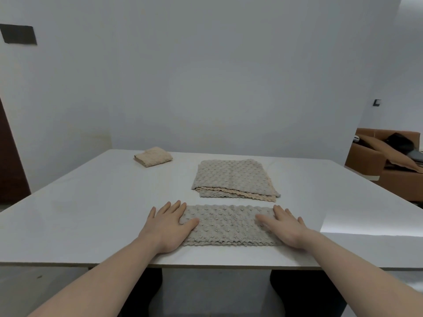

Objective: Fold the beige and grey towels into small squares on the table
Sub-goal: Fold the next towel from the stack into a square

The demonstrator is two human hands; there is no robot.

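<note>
On the white tabletop (91, 202) we log one small folded beige textured towel (153, 156) far left, a half-folded grey-and-beige stack (233, 177) mid-table, and a long grey knobbly towel strip (226, 225) under our left hand (168, 225) and right hand (286, 227), fingers straight, pressing flat, folds remaining.

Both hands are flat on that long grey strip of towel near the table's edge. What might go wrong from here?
The grey towel lies close to the table's near edge, so it might slide off during the next fold. The left hand and right hand press only its ends; the middle may bunch, giving a crooked square. The stack of unfolded towels sits just behind and could get nudged.
</note>
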